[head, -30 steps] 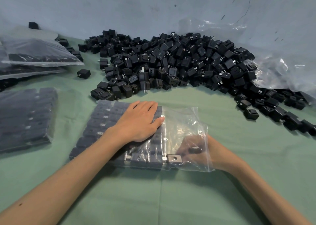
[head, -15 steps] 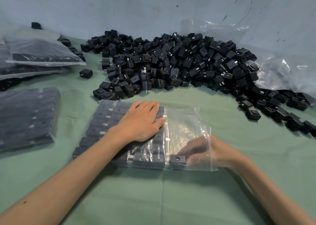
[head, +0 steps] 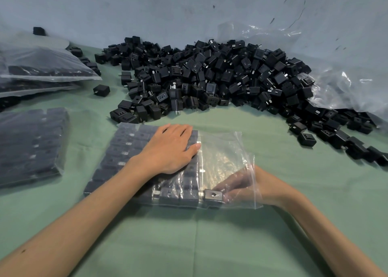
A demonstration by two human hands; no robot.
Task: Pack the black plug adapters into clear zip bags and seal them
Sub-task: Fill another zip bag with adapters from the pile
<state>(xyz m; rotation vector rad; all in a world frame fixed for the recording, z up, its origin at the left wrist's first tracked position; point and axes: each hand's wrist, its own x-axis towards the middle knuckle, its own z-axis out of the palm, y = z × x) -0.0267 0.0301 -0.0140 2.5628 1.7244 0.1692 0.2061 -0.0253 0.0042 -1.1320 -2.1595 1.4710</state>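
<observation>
Adapter in the grip: one black adapter (head: pixel 212 195) lies inside the zip bag at its near edge, a round hole on its upper face.
Right grip: the right hand (head: pixel 244 185) is inside the bag, seen through the plastic, with its fingertips closed on the right side of that adapter.
Zip bag: the clear zip bag (head: pixel 222 150) lies flat on the desk, its open mouth on the right around the right wrist. The part just beyond the right grip holds nothing but the hand.
Rows of adapters: just left of the gripped adapter and touching it, the rows of adapters (head: pixel 126 150) fill the left part of the bag.
Left grip: the left hand (head: pixel 170 148) lies on top of the bag with fingers straight and flat, pressing on the rows and holding nothing.
Pile: well beyond both hands, a big pile (head: pixel 210 79) of loose black adapters trails off to the right.
Stray adapter: a stray adapter (head: pixel 101 90) sits alone, left of the pile.
Filled bags: a packed bag (head: pixel 31 142) lies far left of the left hand, with stacked bags (head: pixel 42 66) beyond it.
Plastic sheet: a crumpled plastic sheet (head: pixel 346 87) lies at the pile's right end.
Desk: the desk (head: pixel 210 245) has a green cover.
</observation>
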